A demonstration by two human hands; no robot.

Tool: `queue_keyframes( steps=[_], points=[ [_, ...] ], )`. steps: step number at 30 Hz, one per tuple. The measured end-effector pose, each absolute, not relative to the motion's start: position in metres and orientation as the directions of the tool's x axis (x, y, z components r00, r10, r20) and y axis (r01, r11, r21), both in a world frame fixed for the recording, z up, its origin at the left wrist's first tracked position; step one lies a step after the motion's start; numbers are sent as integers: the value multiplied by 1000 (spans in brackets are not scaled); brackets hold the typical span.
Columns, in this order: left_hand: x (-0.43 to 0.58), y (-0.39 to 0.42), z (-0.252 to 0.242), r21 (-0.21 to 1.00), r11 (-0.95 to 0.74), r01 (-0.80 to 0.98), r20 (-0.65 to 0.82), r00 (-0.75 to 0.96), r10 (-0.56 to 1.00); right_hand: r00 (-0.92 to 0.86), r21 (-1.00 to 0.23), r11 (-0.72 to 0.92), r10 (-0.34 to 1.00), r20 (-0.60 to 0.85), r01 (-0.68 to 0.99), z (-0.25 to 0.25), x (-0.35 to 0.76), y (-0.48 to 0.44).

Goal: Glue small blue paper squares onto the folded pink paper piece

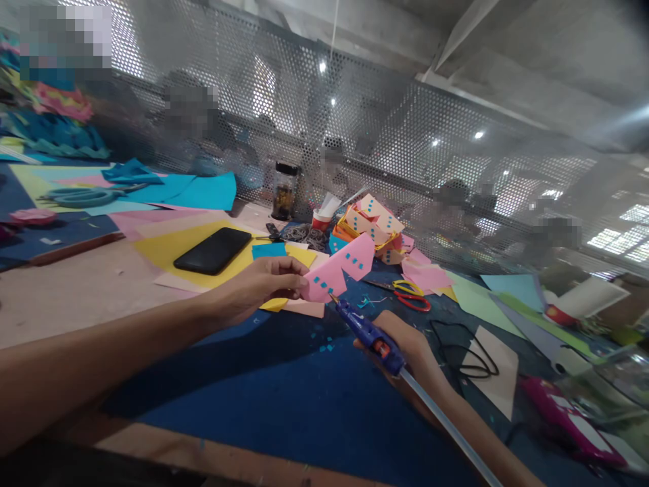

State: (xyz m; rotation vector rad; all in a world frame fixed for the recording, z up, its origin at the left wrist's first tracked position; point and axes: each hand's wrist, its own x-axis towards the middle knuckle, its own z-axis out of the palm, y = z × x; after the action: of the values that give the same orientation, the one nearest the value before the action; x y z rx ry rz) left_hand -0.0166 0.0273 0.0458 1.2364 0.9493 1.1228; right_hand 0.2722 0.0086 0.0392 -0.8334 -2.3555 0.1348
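Observation:
My left hand (281, 279) pinches the left end of a pink paper piece (329, 276) dotted with small blue squares, held up over the dark blue table surface (284, 399). In my right hand (405, 348) is a blue glue gun (368, 331), its fingers wrapped round the handle. The gun's tip touches or nearly touches the lower edge of the pink paper. A clear glue stick (451, 426) comes out of the gun's back end. Below the paper, tiny blue squares (327, 345) lie on the table.
A black phone (213, 251) rests on yellow paper at the left. Red and yellow scissors (412, 295), a black cable (476, 368) and a magenta object (572, 419) are at the right. Farther back stand a jar (284, 193), a cup (321, 220) and folded, dotted paper pieces (372, 220).

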Motion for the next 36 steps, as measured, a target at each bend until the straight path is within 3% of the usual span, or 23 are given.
queue_keyframes(
  steps=[13,26,36],
  points=[
    [-17,28,44,993,-7,-120,33,214,976,-606,-300,791,605,516,534,38,274,10],
    [-16,27,45,996,-42,-85,60,214,975,-515,-336,776,613,599,533,41,265,4],
    [-16,31,40,995,-98,-17,99,207,973,-578,-337,797,598,555,501,40,265,5]
  ],
)
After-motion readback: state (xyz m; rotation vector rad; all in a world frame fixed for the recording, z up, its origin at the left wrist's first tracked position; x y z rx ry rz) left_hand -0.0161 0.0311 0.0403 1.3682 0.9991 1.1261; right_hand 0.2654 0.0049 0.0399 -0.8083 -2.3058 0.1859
